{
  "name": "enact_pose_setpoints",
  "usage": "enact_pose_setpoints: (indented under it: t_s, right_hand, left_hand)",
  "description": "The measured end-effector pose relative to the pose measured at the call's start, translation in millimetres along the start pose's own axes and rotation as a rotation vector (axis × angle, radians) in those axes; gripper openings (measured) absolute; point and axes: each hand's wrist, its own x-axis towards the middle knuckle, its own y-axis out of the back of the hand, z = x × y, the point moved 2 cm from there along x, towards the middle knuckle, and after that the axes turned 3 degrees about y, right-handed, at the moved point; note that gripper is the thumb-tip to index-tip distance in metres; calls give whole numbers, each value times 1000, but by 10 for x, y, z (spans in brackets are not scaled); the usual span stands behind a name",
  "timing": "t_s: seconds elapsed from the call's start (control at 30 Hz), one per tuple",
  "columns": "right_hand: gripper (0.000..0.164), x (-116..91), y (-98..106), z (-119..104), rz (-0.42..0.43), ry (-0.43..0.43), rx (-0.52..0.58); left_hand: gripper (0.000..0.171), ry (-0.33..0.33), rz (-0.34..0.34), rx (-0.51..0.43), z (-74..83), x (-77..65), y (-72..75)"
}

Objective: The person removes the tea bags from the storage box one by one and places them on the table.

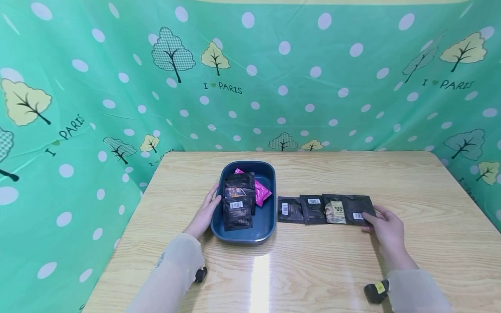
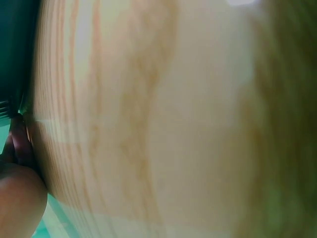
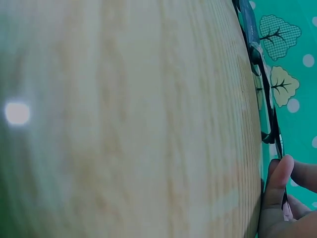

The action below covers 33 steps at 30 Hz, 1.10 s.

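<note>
My right hand (image 1: 389,230) pinches the right end of a black sachet (image 1: 358,210) with a white barcode label, thumb on top in the head view. In the right wrist view, thumb and fingers (image 3: 281,173) meet on its thin edge. A bit of pink shows under that hand; what it is I cannot tell. The sachet is last in an overlapping row of black sachets (image 1: 315,209) on the table. At the left wall of a dark blue bin (image 1: 263,234), my left hand (image 1: 205,213) rests with its fingers against the side. Several black sachets (image 1: 238,213) lie inside.
A pink packet (image 1: 261,193) lies in the bin, partly under the black sachets. The wooden table (image 1: 321,265) reaches back to a green patterned cloth (image 1: 297,108), which hangs behind and at both sides.
</note>
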Motion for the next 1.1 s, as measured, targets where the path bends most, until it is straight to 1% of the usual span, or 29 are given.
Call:
enact_pose_setpoints:
  t_s: [0.1,0.23,0.43,0.67,0.87,1.1]
  right_hand:
    - [65,-2,-7,-1,2,31,-54]
    - [66,-15,-5,-11,6,43,-115]
    - [67,-39,-1,-32,15,51,-164]
    - [65,-23,15,-12,24,26,-157]
    - [63,-4,31,21,21,22,-151]
    - [62,-1,44,33,36,12,-143]
  left_hand:
    - [55,-2,2,1,-13,6,3]
    - [55,-1,1,4,-23,11,7]
    - [55,4,-4,3,-19,9,5]
    - [55,3,-10,0,-13,7,11]
    - [56,0,-15,2,-3,1,5]
    - [55,2,-6,1,-20,15,9]
